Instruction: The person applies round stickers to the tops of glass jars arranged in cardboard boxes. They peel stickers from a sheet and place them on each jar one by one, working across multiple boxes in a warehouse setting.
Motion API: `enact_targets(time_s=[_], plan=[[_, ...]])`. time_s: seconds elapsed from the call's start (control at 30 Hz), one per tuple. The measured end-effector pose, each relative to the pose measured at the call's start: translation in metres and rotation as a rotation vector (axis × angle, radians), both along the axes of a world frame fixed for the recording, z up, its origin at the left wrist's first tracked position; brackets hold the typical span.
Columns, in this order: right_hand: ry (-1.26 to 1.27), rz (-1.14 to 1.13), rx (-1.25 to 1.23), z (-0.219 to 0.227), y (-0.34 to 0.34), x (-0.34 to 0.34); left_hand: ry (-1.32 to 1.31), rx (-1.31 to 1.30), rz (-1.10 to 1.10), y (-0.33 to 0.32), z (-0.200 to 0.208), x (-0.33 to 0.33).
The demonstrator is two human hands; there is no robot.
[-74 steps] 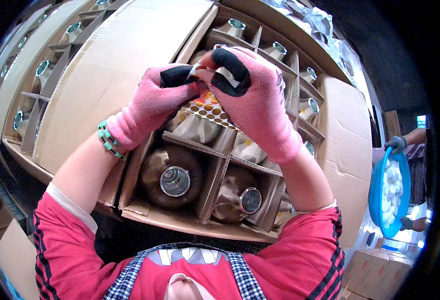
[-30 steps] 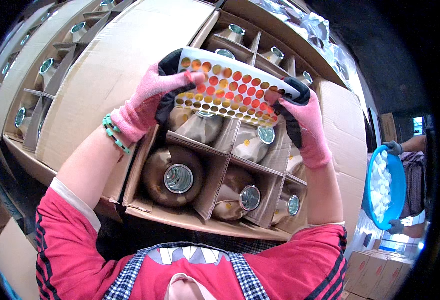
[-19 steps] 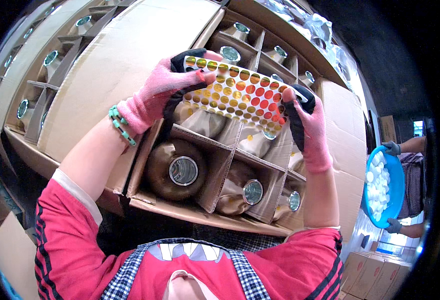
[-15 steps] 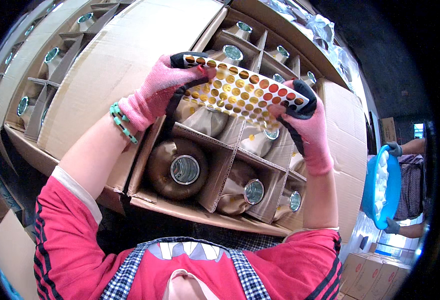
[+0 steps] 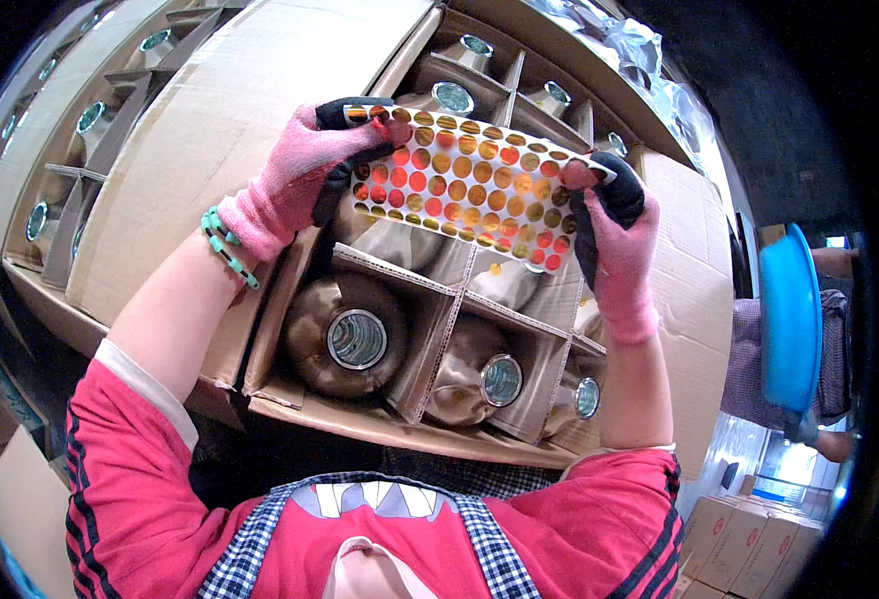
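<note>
A sheet of round red and gold stickers (image 5: 469, 185) is stretched flat between both hands above an open cardboard box. My left hand (image 5: 305, 170), in a pink and black glove, pinches the sheet's left end. At the right end my right hand (image 5: 614, 240), gloved the same way, grips it. Below the sheet the box (image 5: 400, 419) has cardboard dividers with a brown bottle (image 5: 355, 339) in each cell, silver caps facing up.
A second divided box of capped bottles (image 5: 90, 140) lies to the left, past a folded-out cardboard flap (image 5: 220, 130). At the right edge another person holds a blue bowl (image 5: 789, 319). Small cartons (image 5: 749, 534) are stacked at the lower right.
The rolled-up sheet was opened out and is now held flat between both hands. My hands have moved apart and a little up.
</note>
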State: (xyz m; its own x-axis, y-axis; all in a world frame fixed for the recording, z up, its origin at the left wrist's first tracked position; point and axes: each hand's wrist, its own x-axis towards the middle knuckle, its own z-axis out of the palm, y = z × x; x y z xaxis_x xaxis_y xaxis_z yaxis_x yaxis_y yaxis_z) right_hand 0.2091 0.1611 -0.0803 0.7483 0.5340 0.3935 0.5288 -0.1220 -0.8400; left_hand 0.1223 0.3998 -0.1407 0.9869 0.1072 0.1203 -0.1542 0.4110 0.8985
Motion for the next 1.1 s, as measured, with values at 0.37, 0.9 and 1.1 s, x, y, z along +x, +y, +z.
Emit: enact_targets(time_s=[0.37,0.9,1.1], plan=[[-0.148,0.023,0.149,0.014,0.017,-0.005,-0.005,-0.084,0.090,0.000,-0.007,0.003],[-0.156,0.187,0.150,0.031,0.020,0.062,0.140,0.071,0.040,-0.006,0.005,-0.001],[-0.294,0.112,-0.547,-0.015,0.095,0.200,0.162,0.171,-0.160,-0.007,0.004,0.002]])
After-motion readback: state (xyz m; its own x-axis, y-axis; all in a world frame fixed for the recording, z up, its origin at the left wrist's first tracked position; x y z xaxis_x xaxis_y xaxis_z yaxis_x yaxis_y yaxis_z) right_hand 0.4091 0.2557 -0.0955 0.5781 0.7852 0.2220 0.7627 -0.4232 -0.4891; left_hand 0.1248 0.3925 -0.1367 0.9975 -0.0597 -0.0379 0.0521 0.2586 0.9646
